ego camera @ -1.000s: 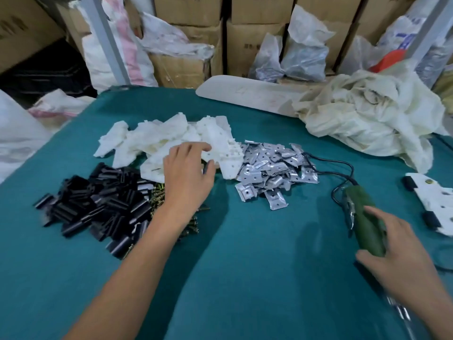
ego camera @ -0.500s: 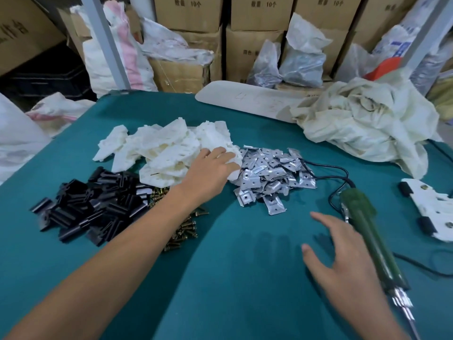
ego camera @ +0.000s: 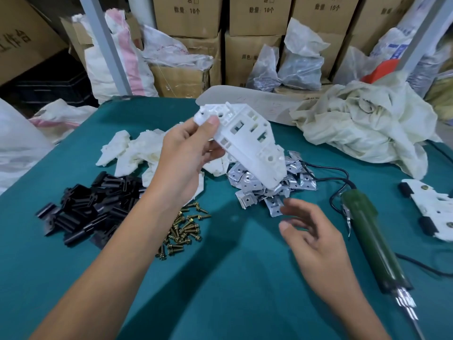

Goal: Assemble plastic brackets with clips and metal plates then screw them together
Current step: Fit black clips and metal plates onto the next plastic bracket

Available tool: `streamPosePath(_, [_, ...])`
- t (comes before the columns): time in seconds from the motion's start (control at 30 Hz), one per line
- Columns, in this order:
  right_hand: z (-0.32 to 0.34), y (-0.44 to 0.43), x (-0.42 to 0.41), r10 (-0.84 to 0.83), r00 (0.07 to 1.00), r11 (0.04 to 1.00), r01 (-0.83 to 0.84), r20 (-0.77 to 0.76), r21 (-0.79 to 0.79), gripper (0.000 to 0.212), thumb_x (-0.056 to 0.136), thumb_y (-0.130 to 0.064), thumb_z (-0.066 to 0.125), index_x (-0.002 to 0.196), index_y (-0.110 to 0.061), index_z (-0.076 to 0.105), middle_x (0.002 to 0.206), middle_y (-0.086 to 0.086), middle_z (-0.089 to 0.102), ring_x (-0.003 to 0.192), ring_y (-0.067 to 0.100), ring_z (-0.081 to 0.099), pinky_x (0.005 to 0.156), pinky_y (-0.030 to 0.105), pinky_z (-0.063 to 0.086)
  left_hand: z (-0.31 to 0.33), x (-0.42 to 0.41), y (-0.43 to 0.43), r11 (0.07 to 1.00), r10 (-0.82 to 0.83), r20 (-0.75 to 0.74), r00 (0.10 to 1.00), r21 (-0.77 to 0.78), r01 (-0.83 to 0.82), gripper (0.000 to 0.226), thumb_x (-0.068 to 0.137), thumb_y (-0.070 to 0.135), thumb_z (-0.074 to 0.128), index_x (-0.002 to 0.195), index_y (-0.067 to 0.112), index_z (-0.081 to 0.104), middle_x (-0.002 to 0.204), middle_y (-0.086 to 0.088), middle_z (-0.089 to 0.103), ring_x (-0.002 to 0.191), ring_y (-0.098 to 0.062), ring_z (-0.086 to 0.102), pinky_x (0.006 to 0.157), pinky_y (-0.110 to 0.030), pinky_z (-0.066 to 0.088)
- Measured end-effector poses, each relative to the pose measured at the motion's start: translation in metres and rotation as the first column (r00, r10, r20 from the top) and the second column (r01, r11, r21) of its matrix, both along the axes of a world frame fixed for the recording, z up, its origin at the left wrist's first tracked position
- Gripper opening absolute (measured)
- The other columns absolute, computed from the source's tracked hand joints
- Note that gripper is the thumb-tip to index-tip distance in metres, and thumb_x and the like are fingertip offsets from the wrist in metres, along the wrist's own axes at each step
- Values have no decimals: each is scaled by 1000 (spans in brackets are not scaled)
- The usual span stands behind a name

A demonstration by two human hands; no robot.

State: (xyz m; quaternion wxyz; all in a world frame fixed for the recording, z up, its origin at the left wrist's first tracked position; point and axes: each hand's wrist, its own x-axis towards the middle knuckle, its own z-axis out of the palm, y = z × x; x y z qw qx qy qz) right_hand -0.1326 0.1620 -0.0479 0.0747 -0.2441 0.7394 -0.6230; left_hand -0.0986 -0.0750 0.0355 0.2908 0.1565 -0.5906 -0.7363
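Holds the left hand (ego camera: 186, 153) raised above the middle of the teal-covered table (ego camera: 232, 278), forearm stretching in from the near left, palm turned toward the camera. Pinches a white moulded plastic bracket (ego camera: 247, 141) with square cut-outs and round holes by its upper left end, thumb pressed on the facing side, fingers curled behind. Keeps the bracket in the air, slanting down to the right, its lower end in front of a heap of small shiny metal plates (ego camera: 255, 185).

Brings the right hand (ego camera: 316, 239) in from the near right, low over the table, slightly blurred. Lets the fingers spread loosely with a slight curl, gripping nothing, fingertips just near the closest plates.

Behind the left hand, a pile of more white plastic brackets (ego camera: 137, 150). To the left, a heap of black plastic clips (ego camera: 93, 204); just near of the wrist, a scatter of brass-coloured screws (ego camera: 182, 229). Right of the right hand, a dark green corded electric screwdriver (ego camera: 367, 234) lying on the table, bit toward the near edge. At the right edge, a white bracket already fitted with black clips (ego camera: 434, 212). Far right, a crumpled cream cloth sack (ego camera: 362, 128); beyond the table, stacked cardboard boxes (ego camera: 252, 15).
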Motion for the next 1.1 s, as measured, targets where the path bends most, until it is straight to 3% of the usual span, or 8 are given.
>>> streamPosePath(0.17, [17, -12, 0, 83, 959, 966, -10, 270, -259, 33, 102, -1, 52, 101, -24, 76, 99, 7, 76, 86, 19, 70, 70, 28, 60, -4, 14, 9, 986, -21, 9, 1000, 168, 19, 34, 94, 26, 69, 113, -2, 63, 101, -12, 64, 67, -14, 59, 63, -21, 54])
streamPosePath(0.4, [37, -14, 6, 305, 876, 878, -107, 374, -467, 40, 83, -54, 70, 106, -22, 77, 100, 14, 72, 79, 26, 71, 65, 30, 58, -14, 25, 23, 990, -18, 14, 1000, 140, 16, 20, 93, 21, 70, 95, 4, 60, 99, -18, 74, 73, -19, 66, 65, -22, 55])
streamPosePath(0.6, [38, -10, -9, 83, 942, 884, 82, 326, -460, 11, 87, -16, 70, 93, -24, 75, 99, 5, 78, 78, 14, 70, 64, 24, 58, -34, 50, 29, 978, -183, 154, 971, -73, 196, 52, 74, 11, 73, 118, 35, 60, 102, -5, 76, 91, -19, 72, 82, -32, 57])
streamPosePath(0.67, [34, -9, -22, -22, 943, 897, 165, 331, -411, 12, 94, -11, 67, 99, -21, 67, 88, 2, 78, 72, 11, 69, 61, 22, 57, -50, 68, 38, 838, -361, 347, 865, -286, 465, 39, 76, 20, 77, 112, 28, 64, 104, -3, 75, 93, -14, 70, 86, -33, 55])
streamPosePath(0.73, [24, -12, -30, -54, 949, 949, 145, 310, -278, 11, 96, -14, 68, 100, -23, 64, 79, 6, 75, 68, 14, 68, 59, 26, 55, -64, 82, 50, 584, -501, 604, 619, -292, 757, 33, 83, 38, 77, 112, 25, 67, 100, 7, 75, 89, -5, 68, 82, -26, 54])
streamPosePath(0.8, [6, -18, -34, -32, 954, 990, 72, 298, -125, 10, 95, -19, 71, 98, -27, 67, 80, 22, 70, 69, 24, 63, 63, 36, 51, -74, 90, 54, 441, -434, 764, 478, -282, 852, 35, 87, 53, 69, 113, 30, 68, 98, 17, 73, 85, 3, 64, 76, -18, 50])
streamPosePath(1.0, [-39, -27, -28, -69, 969, 990, 37, 238, 136, 13, 92, -34, 75, 100, -33, 65, 69, 4, 69, 63, 14, 61, 70, 36, 48, -72, 101, 18, 691, -51, 623, 781, -543, 478, 6, 96, 36, 62, 93, 34, 68, 89, 23, 68, 82, -1, 61, 68, -18, 43])
streamPosePath(1.1, [-47, -26, -31, -141, 990, 940, 128, 18, 315, 20, 87, -46, 73, 102, -35, 68, 79, -9, 71, 70, 3, 64, 76, 35, 53, -74, 108, -14, 605, 290, 527, 799, -748, 273, 5, 96, 33, 62, 97, 36, 66, 90, 21, 66, 93, -2, 57, 79, -24, 46])
